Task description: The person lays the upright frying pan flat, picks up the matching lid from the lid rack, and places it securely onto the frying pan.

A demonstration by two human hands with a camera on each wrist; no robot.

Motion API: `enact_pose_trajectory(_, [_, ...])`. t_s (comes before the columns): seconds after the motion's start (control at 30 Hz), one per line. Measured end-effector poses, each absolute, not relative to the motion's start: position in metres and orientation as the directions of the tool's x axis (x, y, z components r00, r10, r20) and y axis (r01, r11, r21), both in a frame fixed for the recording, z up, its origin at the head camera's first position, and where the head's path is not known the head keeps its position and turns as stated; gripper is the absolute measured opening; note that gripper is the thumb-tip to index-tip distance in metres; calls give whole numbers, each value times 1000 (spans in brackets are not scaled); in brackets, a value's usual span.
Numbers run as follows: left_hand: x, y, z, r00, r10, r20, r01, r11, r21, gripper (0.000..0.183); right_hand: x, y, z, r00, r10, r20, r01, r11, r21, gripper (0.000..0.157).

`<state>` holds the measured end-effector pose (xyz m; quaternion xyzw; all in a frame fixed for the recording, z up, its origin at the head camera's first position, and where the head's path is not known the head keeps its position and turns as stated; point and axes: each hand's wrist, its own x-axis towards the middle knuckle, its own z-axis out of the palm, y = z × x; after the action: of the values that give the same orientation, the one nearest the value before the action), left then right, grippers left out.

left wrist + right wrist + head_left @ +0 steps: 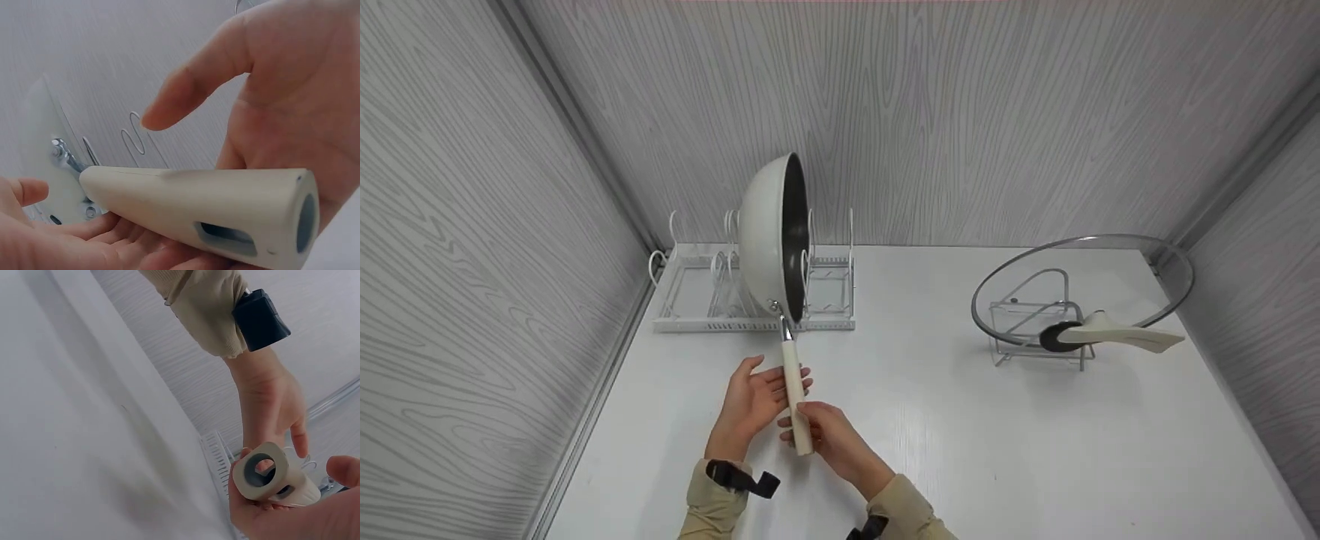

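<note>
A white deep frying pan (761,232) with a dark inside stands on edge in a white wire dish rack (682,325). Its cream handle (197,194) points towards me, with a hole in its end. My left hand (750,405) lies palm up, fairly straight fingers passing beneath the middle of the handle, thumb apart from it. Nearer the handle's end, my right hand (840,442) curls its fingers (242,484) round the underside. The right thumb overlaps the handle in the head view but stands off it in the right wrist view.
To the right, a large glass lid (997,277) with a cream handle leans in a small grey wire stand (1039,354). Grey wood-patterned walls enclose the white tabletop (930,420) at the back and both sides. Black straps (742,480) hang from the sleeves.
</note>
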<state>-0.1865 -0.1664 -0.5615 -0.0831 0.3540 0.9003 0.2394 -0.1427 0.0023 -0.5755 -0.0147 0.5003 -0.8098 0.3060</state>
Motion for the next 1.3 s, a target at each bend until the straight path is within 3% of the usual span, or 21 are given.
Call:
enact_pose_trajectory(0.17, [-194,-159,-560,-868,311,-387,-492,-642,588,60,-145,-8,-585,-792,-533,-300,534,-364,-763,43])
enact_pose_trajectory(0.33, [-200,-154,-560,-868,286,-406,-490,-627,605,47,-148,-16,-592,-780,-507,-366,568,-330,-754,33])
enact_pose_trajectory(0.7, [-211,-146,-560,-867,319,-382,-498,-591,635,29,-151,-25,-601,-750,-533,-391,610,-330,-721,19])
enact_pose_trajectory(0.9, [-217,-140,-560,-868,323,-377,-496,-597,630,16,-150,-27,-603,-775,-505,-380,590,-363,-721,24])
enact_pose_trajectory(1.3, [-223,-120,-559,-896,29,-443,-421,-371,828,21,-147,-32,-602,-863,-375,-339,467,-335,-819,18])
